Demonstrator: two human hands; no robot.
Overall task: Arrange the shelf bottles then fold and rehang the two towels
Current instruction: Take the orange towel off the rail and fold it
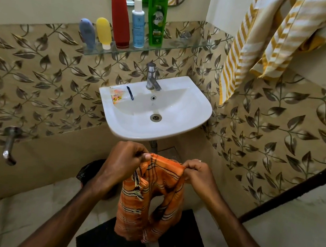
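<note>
Head view, towel in hand: an orange striped towel (150, 197) is held up below the front rim of the basin (200, 116), over a dark floor mat (183, 241).
Head view, left hand: the left hand (123, 159) is curled, and the towel's upper edge is pinched between thumb and fingers at its left end.
Head view, right hand: the right hand (198, 171) is curled in the same manner, and the right end of that edge is pinched.
Head view, long axis: the gripped edge is stretched side to side between the hands, slightly slack; the rest of the cloth hangs straight down, bunched and doubled in loose loops.
Head view, nearness: both hands are on the cloth at about the same height, so neither is judged nearer.
Head view, second towel: a yellow striped towel (243, 51) is seen hanging on the right wall, up and to the right of the hands, well apart from them.
Head view, bottles: five bottles are stood in a row on the glass shelf (179, 47) above the tap, from a grey tube (87, 32) at the left to a green bottle (156, 15) at the right; that step is judged done.
Head view, coming move: a fold is judged to turn on one hand being brought across to the other along the held edge.
</note>
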